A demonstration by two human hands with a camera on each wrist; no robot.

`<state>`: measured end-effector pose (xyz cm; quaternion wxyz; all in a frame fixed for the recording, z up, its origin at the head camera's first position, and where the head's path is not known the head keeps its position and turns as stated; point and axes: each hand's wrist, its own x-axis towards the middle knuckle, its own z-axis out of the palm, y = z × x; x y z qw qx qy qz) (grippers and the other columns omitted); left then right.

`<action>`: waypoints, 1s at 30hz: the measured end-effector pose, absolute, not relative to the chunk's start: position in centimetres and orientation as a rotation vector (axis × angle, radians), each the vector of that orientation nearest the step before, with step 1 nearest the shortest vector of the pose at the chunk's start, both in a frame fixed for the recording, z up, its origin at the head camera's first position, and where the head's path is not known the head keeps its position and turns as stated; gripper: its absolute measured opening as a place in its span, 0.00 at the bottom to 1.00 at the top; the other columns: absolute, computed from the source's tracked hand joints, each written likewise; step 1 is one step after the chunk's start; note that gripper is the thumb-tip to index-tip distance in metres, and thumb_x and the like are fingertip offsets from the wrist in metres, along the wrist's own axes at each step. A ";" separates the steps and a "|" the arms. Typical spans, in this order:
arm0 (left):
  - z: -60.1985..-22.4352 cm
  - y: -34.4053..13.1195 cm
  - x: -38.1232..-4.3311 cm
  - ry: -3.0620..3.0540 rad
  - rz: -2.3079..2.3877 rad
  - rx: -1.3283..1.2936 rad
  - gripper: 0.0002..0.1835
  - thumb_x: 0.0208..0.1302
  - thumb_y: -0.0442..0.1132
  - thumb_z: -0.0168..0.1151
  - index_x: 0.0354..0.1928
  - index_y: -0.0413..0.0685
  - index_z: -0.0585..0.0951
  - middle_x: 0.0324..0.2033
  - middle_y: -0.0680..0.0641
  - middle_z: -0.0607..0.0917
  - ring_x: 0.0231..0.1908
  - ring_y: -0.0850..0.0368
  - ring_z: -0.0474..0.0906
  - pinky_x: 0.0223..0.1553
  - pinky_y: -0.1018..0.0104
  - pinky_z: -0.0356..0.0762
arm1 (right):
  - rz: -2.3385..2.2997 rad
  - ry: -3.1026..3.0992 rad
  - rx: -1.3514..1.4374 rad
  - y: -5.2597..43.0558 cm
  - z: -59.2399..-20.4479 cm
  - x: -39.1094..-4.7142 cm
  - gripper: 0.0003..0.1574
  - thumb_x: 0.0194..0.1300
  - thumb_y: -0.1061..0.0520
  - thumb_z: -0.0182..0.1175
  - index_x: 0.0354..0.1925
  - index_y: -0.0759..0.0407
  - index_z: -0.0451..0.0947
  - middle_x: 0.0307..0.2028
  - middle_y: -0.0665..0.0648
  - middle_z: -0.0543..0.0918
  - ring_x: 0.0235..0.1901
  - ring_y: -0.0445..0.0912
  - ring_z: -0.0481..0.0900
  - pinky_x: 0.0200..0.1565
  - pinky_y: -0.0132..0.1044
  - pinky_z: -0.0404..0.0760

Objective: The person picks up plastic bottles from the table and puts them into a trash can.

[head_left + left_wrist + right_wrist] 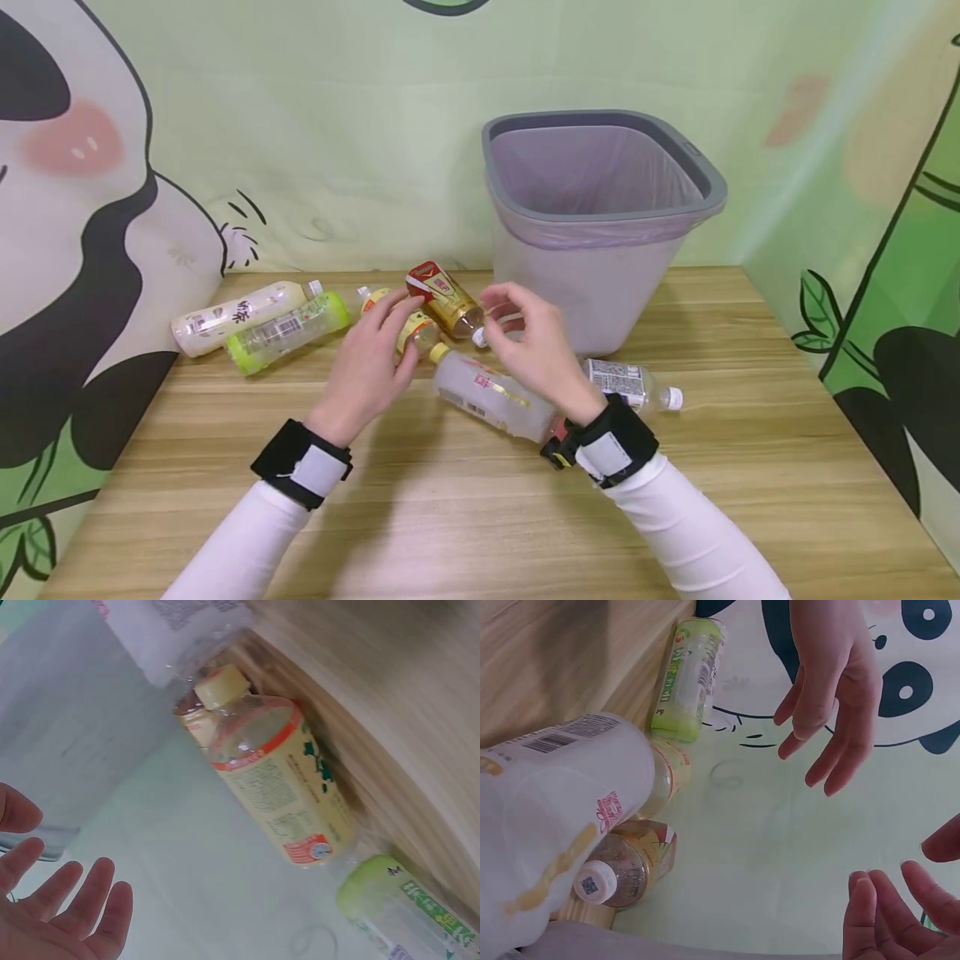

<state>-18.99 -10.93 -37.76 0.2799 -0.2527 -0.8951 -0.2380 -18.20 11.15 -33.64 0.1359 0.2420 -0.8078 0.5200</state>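
Observation:
My left hand [367,371] hovers with spread, bent fingers over the bottles, nearest a yellow-labelled bottle [414,327], and holds nothing. Opposite it, my right hand [536,342] has loosely bent fingers with nothing between them, above a frosted white bottle [487,396] with a yellow cap. Behind, between the hands, lies a red-and-gold-labelled bottle [450,304] with a white cap. In the left wrist view, the yellow-labelled bottle [277,780] lies apart from the fingers [94,900]. The right wrist view shows both hands apart, the frosted bottle [562,802] close to the camera.
A tall bin [577,283] with a grey rim and a purplish liner stands behind the right hand. A clear bottle [622,383] lies beyond the right wrist. To the left lie a green-ended bottle [288,333] and a cream bottle [240,317] on the wooden table [450,533].

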 end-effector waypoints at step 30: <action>-39.9 -11.6 -18.5 -2.534 -0.491 -0.732 0.26 0.57 0.34 0.54 0.60 0.45 0.72 0.60 0.37 0.72 0.55 0.39 0.70 0.51 0.42 0.72 | 0.410 -2.903 1.030 12.1 -36.9 -18.3 0.36 0.57 0.50 0.61 0.62 0.58 0.67 0.51 0.58 0.74 0.44 0.49 0.74 0.40 0.42 0.80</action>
